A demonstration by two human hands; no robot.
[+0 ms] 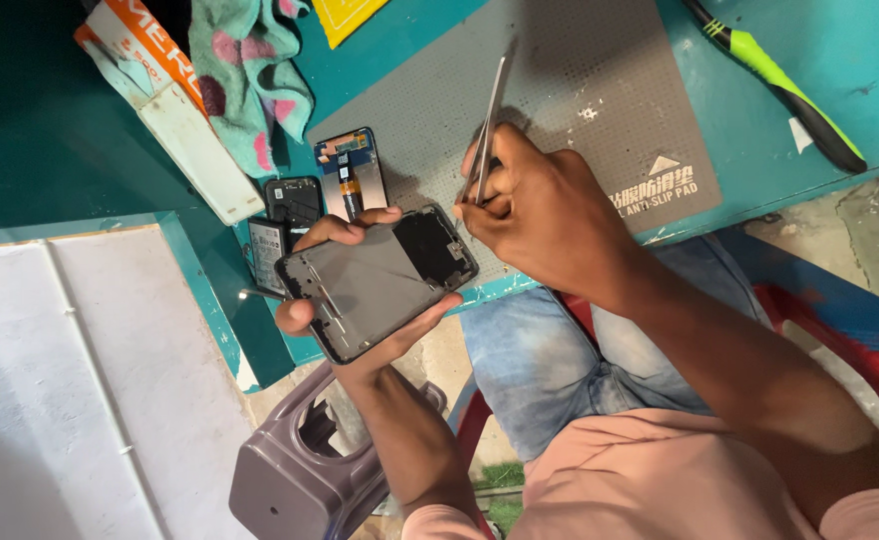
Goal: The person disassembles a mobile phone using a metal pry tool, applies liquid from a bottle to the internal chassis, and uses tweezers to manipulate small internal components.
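One opened phone frame (375, 280) cradled in left hand (345, 300) above table edge, right hand (540, 215) pinching one pair of metal tweezers (490, 120) at frame's top, perhaps three loose phone parts (295, 200) beside, one grey anti-slip mat (580, 90), one green-black screwdriver (775, 80).

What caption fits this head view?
Left hand cradles an opened phone; right hand works tweezers at its edge.

My phone repair workshop: a grey anti-slip mat (560, 90) on my teal desk (840, 60), loose phone parts (295, 200) beside it.
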